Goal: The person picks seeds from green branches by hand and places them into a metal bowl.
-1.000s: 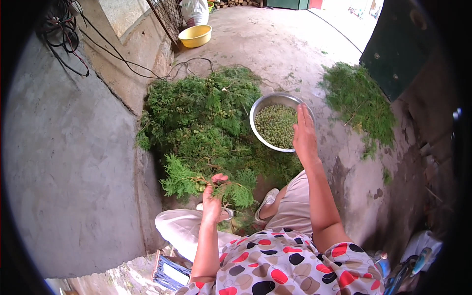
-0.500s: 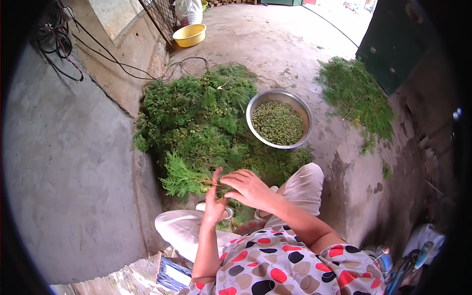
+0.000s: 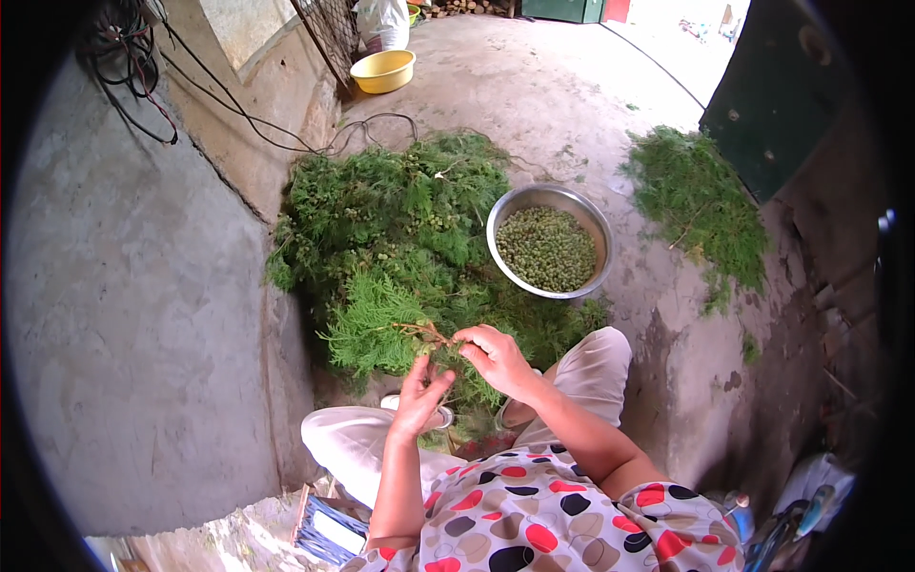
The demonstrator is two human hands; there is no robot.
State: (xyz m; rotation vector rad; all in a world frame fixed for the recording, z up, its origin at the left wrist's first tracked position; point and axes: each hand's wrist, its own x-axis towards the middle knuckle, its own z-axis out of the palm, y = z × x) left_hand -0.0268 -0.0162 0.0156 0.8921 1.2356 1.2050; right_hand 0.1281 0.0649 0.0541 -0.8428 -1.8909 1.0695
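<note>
Both hands up at picture centre, working one green leafy sprig [image 3: 381,329]. Left hand [image 3: 419,396] holds the sprig's brown stem end from below, fingers curled up around it. Right hand [image 3: 496,357] pinches the same stem end from the 3 o'clock side, thumb and fingertips closed on it. Sprig's long axis runs roughly horizontal: stem end at the hands, feathery tip fanning out toward 9 o'clock, slight upward tilt. It hangs just above the near edge of the big pile of green branches [image 3: 400,210], which spreads from the hands toward 12 o'clock. Steel bowl [image 3: 591,224] full of small green berries sits at 1 o'clock from the hands, touching the pile's right edge. Second, smaller heap of greens [image 3: 696,200] at 2 o'clock, well apart from the bowl. Yellow basin [image 3: 381,71] far off at 12 o'clock, by the wall. Concrete floor [image 3: 562,105] under all of it. Knees in light trousers below the hands.
</note>
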